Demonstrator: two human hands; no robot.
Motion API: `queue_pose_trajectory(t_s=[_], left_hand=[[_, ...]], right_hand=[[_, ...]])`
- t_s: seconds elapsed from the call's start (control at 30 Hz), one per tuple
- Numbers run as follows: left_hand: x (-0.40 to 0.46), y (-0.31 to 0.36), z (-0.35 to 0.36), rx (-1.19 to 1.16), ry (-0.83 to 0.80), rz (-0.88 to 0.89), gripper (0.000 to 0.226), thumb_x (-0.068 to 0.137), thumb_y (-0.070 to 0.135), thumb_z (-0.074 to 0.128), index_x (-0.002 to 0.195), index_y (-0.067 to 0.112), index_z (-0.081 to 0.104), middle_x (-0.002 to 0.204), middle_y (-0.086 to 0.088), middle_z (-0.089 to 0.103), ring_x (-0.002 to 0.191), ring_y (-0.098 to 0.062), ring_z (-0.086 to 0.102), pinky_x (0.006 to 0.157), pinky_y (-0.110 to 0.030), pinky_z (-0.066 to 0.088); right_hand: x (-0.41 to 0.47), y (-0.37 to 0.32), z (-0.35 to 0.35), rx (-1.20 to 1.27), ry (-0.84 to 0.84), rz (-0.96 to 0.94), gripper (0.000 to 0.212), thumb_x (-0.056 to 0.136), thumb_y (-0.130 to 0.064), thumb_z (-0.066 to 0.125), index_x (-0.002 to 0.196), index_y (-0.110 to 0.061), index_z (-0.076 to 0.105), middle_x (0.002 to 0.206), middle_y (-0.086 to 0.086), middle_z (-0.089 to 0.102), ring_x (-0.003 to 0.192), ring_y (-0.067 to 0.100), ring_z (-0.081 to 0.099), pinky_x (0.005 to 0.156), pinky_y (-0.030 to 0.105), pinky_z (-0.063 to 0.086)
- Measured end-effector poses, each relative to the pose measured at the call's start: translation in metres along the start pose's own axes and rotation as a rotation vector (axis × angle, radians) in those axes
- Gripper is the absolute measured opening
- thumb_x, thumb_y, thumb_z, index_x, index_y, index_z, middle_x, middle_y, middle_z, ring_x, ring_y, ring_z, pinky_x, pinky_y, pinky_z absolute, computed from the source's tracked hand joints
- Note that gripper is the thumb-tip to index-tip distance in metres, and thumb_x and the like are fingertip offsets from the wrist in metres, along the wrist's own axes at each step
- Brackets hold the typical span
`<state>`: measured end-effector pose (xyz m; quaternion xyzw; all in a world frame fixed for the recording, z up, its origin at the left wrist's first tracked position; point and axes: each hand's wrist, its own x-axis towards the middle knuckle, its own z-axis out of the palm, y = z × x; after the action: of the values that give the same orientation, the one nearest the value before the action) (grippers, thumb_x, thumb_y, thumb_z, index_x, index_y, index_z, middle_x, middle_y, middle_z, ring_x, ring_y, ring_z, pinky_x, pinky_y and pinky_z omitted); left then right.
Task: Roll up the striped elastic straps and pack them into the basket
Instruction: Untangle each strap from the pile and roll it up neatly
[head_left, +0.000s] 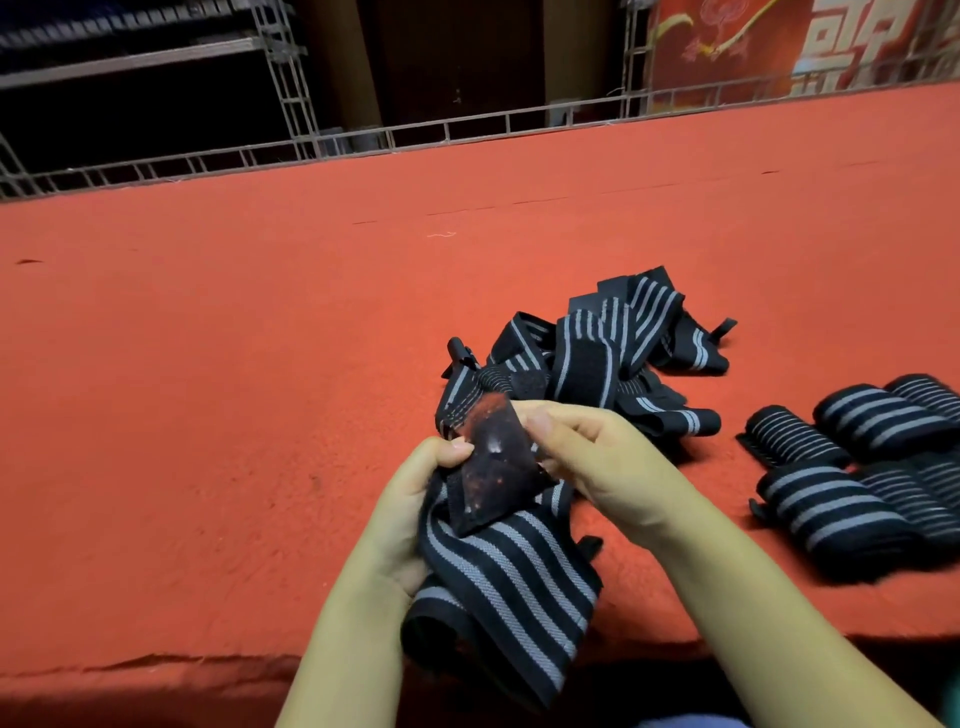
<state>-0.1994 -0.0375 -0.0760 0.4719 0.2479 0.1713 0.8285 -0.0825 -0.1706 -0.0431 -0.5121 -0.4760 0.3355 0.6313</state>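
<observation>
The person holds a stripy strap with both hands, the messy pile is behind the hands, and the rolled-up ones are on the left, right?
Not quite. The rolled-up straps lie on the right, as the head view shows. Both the left hand and right hand do hold a stripy strap, with the messy pile behind.

held strap (511, 582): black with grey lengthwise stripes, unrolled, draped over the near edge of the red table (208, 364), dark fastener patch at its top end flecked with red lint | loose straps (597, 353): tangled unrolled heap just beyond held strap | rolled straps (852, 467): several tight rolls lying side by side, right of heap
</observation>
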Motion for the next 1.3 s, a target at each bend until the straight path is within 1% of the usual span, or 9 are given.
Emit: queue_pose_trajectory(t_s=[0.13, 0.33, 0.5, 0.63, 0.73, 0.87, 0.97, 1.07, 1.3], left_hand=[[-0.014, -0.006, 0.004, 0.083, -0.193, 0.003, 0.03, 0.068, 0.03, 0.063, 0.087, 0.012, 0.077, 0.091, -0.013, 0.072, 0.08, -0.024, 0.068, 0.076, -0.036, 0.051], [-0.019, -0.004, 0.009, 0.391, -0.155, 0.102, 0.067, 0.085, 0.069, 0.035, 0.128, 0.028, 0.064, 0.135, 0.007, 0.061, 0.136, -0.017, 0.044, 0.114, -0.053, 0.024], [-0.018, 0.008, 0.026, 0.368, -0.015, 0.352, 0.041, 0.086, 0.046, 0.057, 0.091, 0.008, 0.073, 0.099, -0.013, 0.075, 0.09, -0.02, 0.069, 0.079, -0.03, 0.054], [0.002, 0.006, 0.023, 0.371, 0.111, 0.372, 0.032, 0.095, 0.026, 0.061, 0.079, -0.002, 0.065, 0.082, -0.016, 0.066, 0.076, -0.024, 0.059, 0.069, -0.035, 0.044], [0.014, 0.004, 0.026, 0.388, 0.147, 0.39, 0.036, 0.094, 0.031, 0.06, 0.077, 0.0, 0.063, 0.078, -0.013, 0.065, 0.073, -0.021, 0.056, 0.068, -0.034, 0.04], [0.03, 0.005, 0.028, 0.448, 0.155, 0.421, 0.046, 0.09, 0.041, 0.055, 0.088, -0.005, 0.056, 0.082, -0.013, 0.06, 0.076, -0.023, 0.053, 0.072, -0.038, 0.04], [0.041, 0.005, 0.028, 0.469, 0.164, 0.41, 0.046, 0.094, 0.038, 0.054, 0.086, -0.007, 0.053, 0.08, -0.012, 0.057, 0.073, -0.023, 0.05, 0.07, -0.038, 0.037], [0.047, 0.006, 0.026, 0.453, 0.178, 0.399, 0.043, 0.096, 0.036, 0.054, 0.085, -0.006, 0.055, 0.079, -0.013, 0.06, 0.072, -0.024, 0.051, 0.068, -0.038, 0.038], [0.053, 0.031, 0.015, 0.203, 0.352, 0.498, 0.022, 0.099, 0.008, 0.051, 0.111, 0.026, 0.058, 0.07, -0.004, 0.071, 0.06, -0.015, 0.066, 0.055, -0.026, 0.055]], right_hand=[[0.0, 0.01, 0.001, -0.046, 0.226, 0.005, 0.01, 0.089, -0.016, 0.065, 0.081, -0.013, 0.07, 0.078, 0.004, 0.068, 0.075, 0.012, 0.062, 0.073, 0.025, 0.05], [0.006, 0.008, 0.006, 0.044, 0.39, -0.012, 0.009, 0.088, -0.022, 0.064, 0.082, -0.018, 0.07, 0.084, 0.03, 0.064, 0.076, 0.027, 0.06, 0.079, 0.045, 0.05], [0.021, -0.002, 0.013, -0.248, 0.426, -0.129, 0.015, 0.09, -0.019, 0.064, 0.076, -0.013, 0.067, 0.074, 0.006, 0.067, 0.073, 0.011, 0.059, 0.074, 0.036, 0.049], [0.029, -0.004, -0.003, -0.327, 0.35, -0.041, 0.02, 0.089, -0.017, 0.066, 0.07, -0.022, 0.068, 0.06, -0.017, 0.06, 0.06, -0.004, 0.053, 0.063, 0.014, 0.041], [0.048, 0.01, -0.033, -0.449, 0.452, 0.048, 0.015, 0.092, -0.029, 0.062, 0.101, -0.02, 0.071, 0.093, -0.012, 0.069, 0.084, 0.001, 0.061, 0.078, 0.02, 0.046], [0.085, 0.046, -0.108, -0.608, 0.739, 0.379, 0.061, 0.092, -0.037, 0.059, 0.143, -0.01, 0.038, 0.143, 0.014, 0.042, 0.128, 0.028, 0.045, 0.103, 0.036, 0.037], [0.105, 0.071, -0.14, -0.347, 0.772, 0.545, 0.047, 0.09, -0.028, 0.065, 0.126, -0.003, 0.048, 0.13, 0.016, 0.053, 0.113, 0.03, 0.056, 0.093, 0.037, 0.049], [0.119, 0.077, -0.151, -0.046, 0.788, 0.515, 0.022, 0.085, -0.009, 0.071, 0.08, -0.01, 0.05, 0.085, 0.01, 0.057, 0.061, 0.013, 0.059, 0.049, 0.019, 0.05], [0.116, 0.021, -0.135, 0.287, 0.716, 0.321, 0.036, 0.088, 0.008, 0.054, 0.12, -0.01, 0.054, 0.097, 0.011, 0.062, 0.083, 0.022, 0.062, 0.068, 0.035, 0.054]])
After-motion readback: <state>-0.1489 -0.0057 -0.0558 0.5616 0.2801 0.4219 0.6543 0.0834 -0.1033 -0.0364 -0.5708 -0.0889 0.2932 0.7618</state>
